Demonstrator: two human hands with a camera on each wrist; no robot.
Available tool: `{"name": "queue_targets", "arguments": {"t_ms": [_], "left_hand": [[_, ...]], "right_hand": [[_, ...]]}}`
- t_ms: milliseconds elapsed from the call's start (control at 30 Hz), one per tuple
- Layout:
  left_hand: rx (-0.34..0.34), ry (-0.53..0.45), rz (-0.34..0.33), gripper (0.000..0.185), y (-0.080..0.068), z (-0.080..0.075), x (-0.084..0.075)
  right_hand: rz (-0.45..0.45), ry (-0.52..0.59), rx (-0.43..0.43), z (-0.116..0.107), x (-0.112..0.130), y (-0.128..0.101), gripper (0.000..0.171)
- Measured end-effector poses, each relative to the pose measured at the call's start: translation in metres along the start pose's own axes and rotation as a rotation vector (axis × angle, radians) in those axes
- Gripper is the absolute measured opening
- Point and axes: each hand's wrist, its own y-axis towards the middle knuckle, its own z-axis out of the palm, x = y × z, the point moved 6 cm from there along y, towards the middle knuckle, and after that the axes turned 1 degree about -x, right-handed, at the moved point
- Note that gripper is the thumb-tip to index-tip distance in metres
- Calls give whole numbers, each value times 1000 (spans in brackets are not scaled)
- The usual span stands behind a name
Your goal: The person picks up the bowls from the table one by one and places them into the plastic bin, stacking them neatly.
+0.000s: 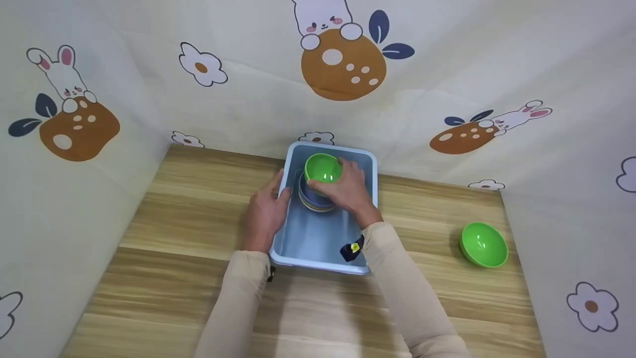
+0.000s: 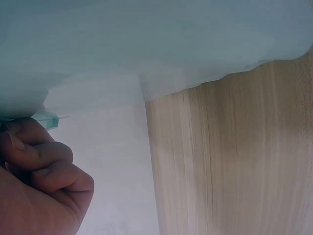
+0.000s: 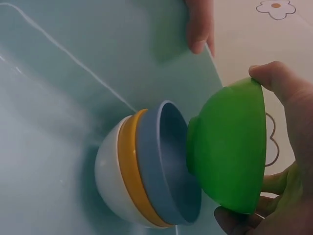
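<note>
My right hand (image 1: pixel 350 188) grips a green bowl (image 1: pixel 322 166) by its rim, thumb on one side and fingers on the other. Beneath it, a nested stack stands in a light blue plastic bin (image 1: pixel 318 243). From the right wrist view the stack shows a blue bowl (image 3: pixel 150 161) innermost, a yellow bowl (image 3: pixel 129 159) around it and a white bowl (image 3: pixel 108 171) outermost. The green bowl's foot is right at the blue bowl's opening. At the bin's left rim, my left hand (image 1: pixel 266 211) holds on, thumb over the edge; its fingers look curled in the left wrist view.
A second green bowl (image 1: pixel 483 245) lies on the wooden tabletop (image 1: pixel 189 209) to the right, tilted. Cloth walls (image 1: pixel 248 109) printed with rabbits and flowers rise at the back and both sides. The bin stands close to the back wall.
</note>
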Motion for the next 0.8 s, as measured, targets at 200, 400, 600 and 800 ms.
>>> {"name": "queue_targets", "arguments": {"t_ms": [200, 400, 600, 800], "left_hand": [[13, 18, -15, 53, -1, 1, 0], [42, 24, -55, 53, -2, 1, 1], [47, 11, -42, 53, -2, 1, -1], [58, 4, -55, 53, -2, 2, 1]], "right_hand": [[33, 33, -1, 0, -9, 3, 114], [72, 75, 14, 2, -15, 4, 117], [77, 91, 7, 1, -18, 5, 116], [30, 24, 10, 2, -16, 3, 113]]}}
